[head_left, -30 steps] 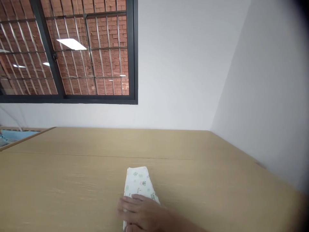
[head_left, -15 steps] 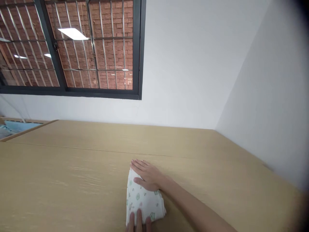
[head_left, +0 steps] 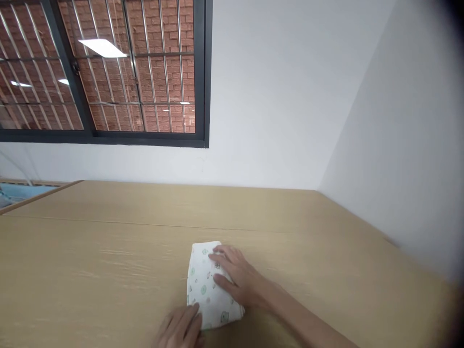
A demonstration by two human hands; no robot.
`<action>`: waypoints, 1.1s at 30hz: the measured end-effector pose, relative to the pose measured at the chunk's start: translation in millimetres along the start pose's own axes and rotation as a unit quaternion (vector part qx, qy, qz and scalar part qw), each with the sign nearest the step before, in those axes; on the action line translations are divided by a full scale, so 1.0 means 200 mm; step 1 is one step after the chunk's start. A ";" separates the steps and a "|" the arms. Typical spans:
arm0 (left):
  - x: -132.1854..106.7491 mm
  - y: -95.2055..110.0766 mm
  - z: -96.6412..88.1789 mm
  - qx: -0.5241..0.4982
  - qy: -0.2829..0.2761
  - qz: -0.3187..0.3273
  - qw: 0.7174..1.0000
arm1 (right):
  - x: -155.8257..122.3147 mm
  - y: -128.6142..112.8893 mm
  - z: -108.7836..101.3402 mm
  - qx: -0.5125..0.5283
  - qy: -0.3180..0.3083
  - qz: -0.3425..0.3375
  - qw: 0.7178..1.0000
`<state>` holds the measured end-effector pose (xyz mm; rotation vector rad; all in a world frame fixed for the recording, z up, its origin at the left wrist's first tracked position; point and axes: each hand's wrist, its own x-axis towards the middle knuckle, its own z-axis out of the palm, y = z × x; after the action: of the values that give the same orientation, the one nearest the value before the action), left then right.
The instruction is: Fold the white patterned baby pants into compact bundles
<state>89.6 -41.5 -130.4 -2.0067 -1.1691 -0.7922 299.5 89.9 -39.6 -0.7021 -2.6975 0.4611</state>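
A folded white cloth (head_left: 208, 290) with small green and grey prints lies flat on the wooden tabletop (head_left: 108, 280). Across its right side rests my right hand (head_left: 237, 275), fingers apart and slightly bent, thumb on the fabric. My left hand (head_left: 181, 327) is at the cloth's near left corner, its fingertips touching the edge. Its fingers are loosely bent and a little blurred, with nothing visibly gripped. Part of the cloth's right edge is hidden under my right hand.
A thin seam (head_left: 145, 224) runs across the tabletop. Behind it are a white wall (head_left: 268, 96) and a dark-framed window (head_left: 206, 96) with metal bars outside. At the far left, something light blue (head_left: 25, 191) sits beyond a wooden edge.
My right hand has slid from the cloth's far edge toward its right side, uncovering the far edge. My left hand has shifted left and further into view, to the near left corner.
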 end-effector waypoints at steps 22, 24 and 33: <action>0.37 -0.36 0.00 -0.331 -0.300 -0.372 0.814 | 0.00 0.03 0.01 0.164 0.113 0.146 0.969; 0.40 -0.38 0.09 -0.272 -0.288 -0.390 0.831 | 0.07 0.08 0.04 0.153 0.143 0.168 0.963; 0.42 -0.38 0.28 -0.184 -0.241 -0.379 0.874 | 0.23 0.21 0.20 0.033 0.209 0.217 0.953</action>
<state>65.0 70.9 -79.8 -2.1014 -2.3334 -0.9537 263.9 138.7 -81.1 -1.2279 -2.1207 0.4393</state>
